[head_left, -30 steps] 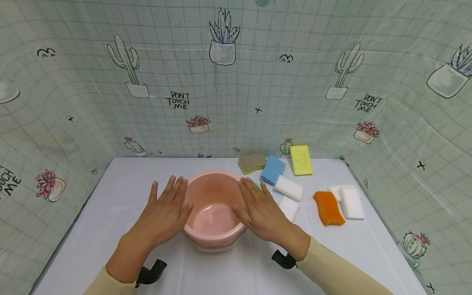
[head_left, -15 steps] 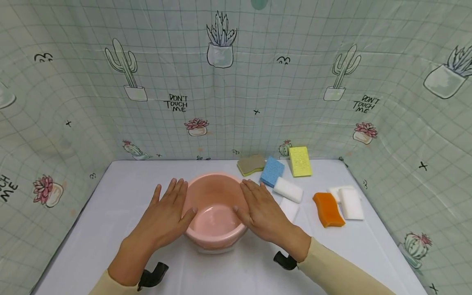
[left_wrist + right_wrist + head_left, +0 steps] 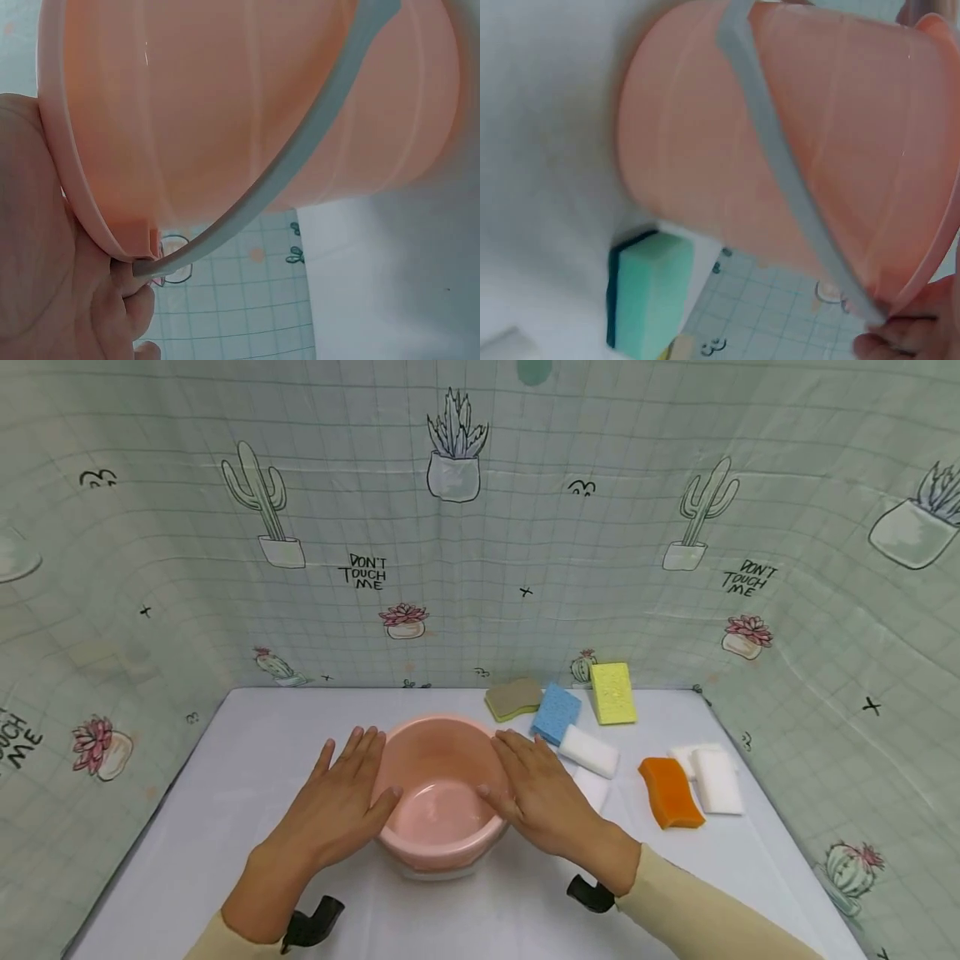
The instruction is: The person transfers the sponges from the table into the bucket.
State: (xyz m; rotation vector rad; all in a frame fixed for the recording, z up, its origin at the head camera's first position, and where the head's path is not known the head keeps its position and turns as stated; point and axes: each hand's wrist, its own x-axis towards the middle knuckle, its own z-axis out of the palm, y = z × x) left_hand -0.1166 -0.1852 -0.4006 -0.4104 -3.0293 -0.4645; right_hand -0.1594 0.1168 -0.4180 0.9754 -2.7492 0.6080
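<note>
Between my hands stands a pink bucket (image 3: 442,857) on the white tabletop, its mouth facing up. A grey handle (image 3: 298,146) hangs down slanting along its outer wall. My left hand (image 3: 333,814) rests against the left of the rim with straight fingers, the thumb laid over the near edge. On the opposite side my right hand (image 3: 543,797) lies along the rim in the same way, fingers pointing forward. Both wrist views show fingertips close to where the handle joins the rim. Inside, the visible bottom of the bucket is bare.
To the right lie a brown-topped sponge (image 3: 513,697), a blue sponge (image 3: 556,713), a yellow sponge (image 3: 613,693), an orange wavy sponge (image 3: 670,793) and several white pads (image 3: 717,780). A green sponge (image 3: 654,292) sits close beside the bucket. Patterned cloth (image 3: 480,527) surrounds the table.
The head view shifts slightly. My left thumb reaches a little further over the rim than a second ago; both hands stay at the bucket's sides.
</note>
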